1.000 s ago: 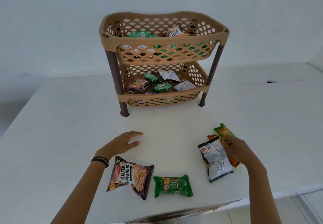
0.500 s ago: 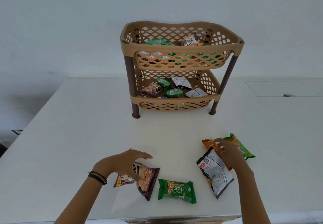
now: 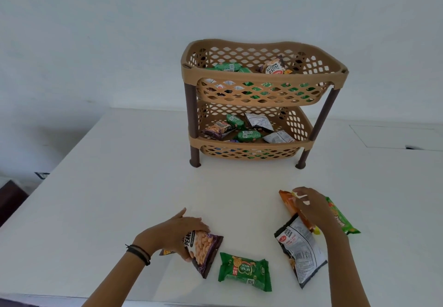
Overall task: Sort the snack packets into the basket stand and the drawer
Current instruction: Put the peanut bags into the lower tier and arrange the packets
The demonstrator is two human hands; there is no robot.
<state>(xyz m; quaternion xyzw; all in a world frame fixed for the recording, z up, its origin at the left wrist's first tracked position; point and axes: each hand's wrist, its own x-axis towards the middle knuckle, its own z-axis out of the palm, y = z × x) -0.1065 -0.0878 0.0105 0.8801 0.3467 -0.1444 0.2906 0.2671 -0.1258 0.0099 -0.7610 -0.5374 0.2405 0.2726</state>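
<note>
A tan two-tier basket stand [image 3: 261, 78] with brown legs stands at the back of the white table, and both tiers hold several packets. My left hand [image 3: 175, 232] grips a purple salted peanuts packet [image 3: 203, 250] at the table's front. A green biscuit packet [image 3: 244, 270] lies to its right. My right hand [image 3: 309, 207] pinches an orange packet [image 3: 291, 207]. Beneath that hand lie a silver-backed peanuts packet [image 3: 300, 251] and a green packet [image 3: 340, 218].
The white table [image 3: 119, 186] ends at a front edge just below the packets. A rectangular cut-out panel [image 3: 395, 136] sits in the tabletop at the right. A white wall rises behind the stand. Dark furniture [image 3: 12, 198] shows at the far left.
My left hand dropped from the bare tabletop onto the peanuts packet and closed on it. My right hand shifted up to the orange packet's top. The view swung left.
</note>
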